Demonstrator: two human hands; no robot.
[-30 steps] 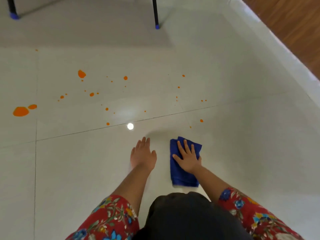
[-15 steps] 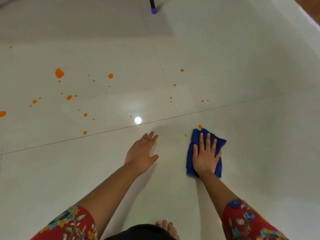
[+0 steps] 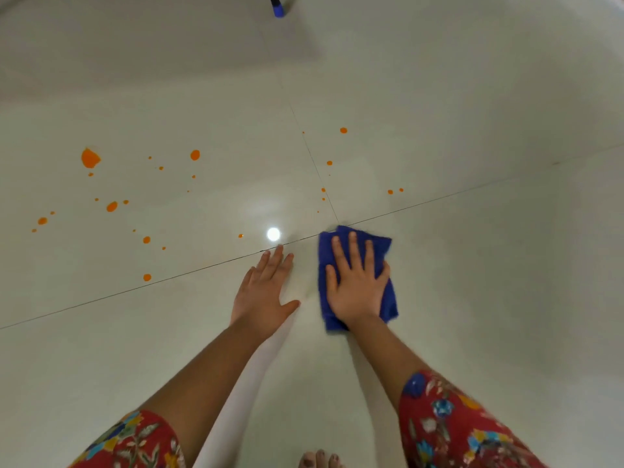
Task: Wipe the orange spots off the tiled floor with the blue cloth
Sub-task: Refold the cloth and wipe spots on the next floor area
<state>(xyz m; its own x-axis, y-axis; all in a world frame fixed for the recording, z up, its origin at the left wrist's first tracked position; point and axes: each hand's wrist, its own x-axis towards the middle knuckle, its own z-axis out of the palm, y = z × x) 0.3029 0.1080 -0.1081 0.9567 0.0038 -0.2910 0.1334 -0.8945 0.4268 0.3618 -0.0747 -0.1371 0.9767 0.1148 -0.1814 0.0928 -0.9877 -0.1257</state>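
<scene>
Your right hand [image 3: 354, 285] presses the blue cloth [image 3: 380, 244] flat, fingers straight, with the cloth's far edge at the grout crossing [image 3: 337, 221]. Your left hand [image 3: 263, 295] rests flat on the tiled floor [image 3: 506, 298] just beside it. The orange spots [image 3: 90, 158] lie ahead and left, and plain tile stretches to your right.

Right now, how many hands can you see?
2. The left hand lies flat on the tiled floor; the right hand beside it presses the blue cloth. Neither is hidden.
</scene>
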